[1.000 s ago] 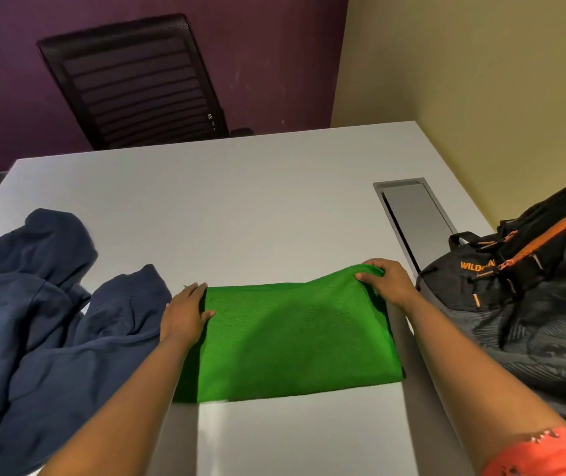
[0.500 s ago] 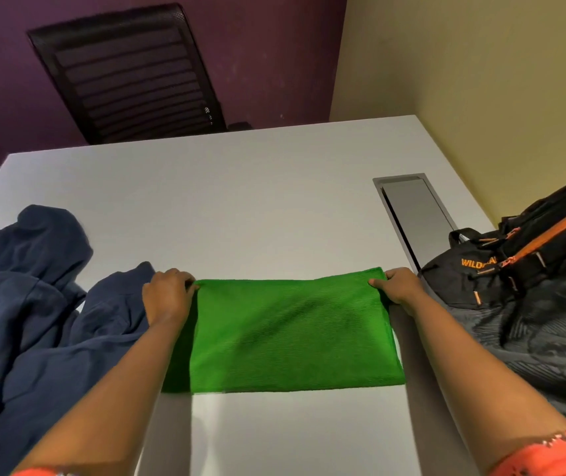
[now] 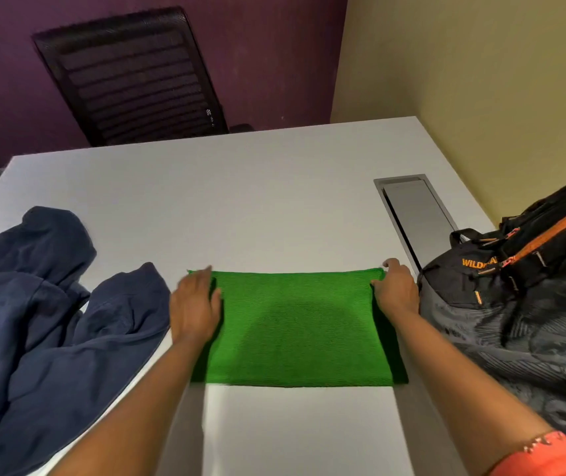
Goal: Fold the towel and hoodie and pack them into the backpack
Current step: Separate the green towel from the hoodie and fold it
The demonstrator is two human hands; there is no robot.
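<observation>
Since the green towel (image 3: 300,324) is lying soft and light near the bench's (image 3: 240,187) near edge, both flat, unclenched hands, left hand (image 3: 195,305) and right hand (image 3: 395,290), are pressing its ends; its far corners look the best hold.

Your flat left hand (image 3: 195,305) covers the left edge of the folded green cloth towel (image 3: 297,326); your right hand (image 3: 395,292) hides its far right corner, and your forearm its right edge. The crumpled navy blue fabric hoodie (image 3: 34,324) runs off the left and bottom borders. The black and grey backpack with orange trim (image 3: 529,304) is cropped at the right border, its orange lettering partly masked by a zip. The black slatted chair back (image 3: 133,77) disappears behind the white table (image 3: 240,201).
</observation>
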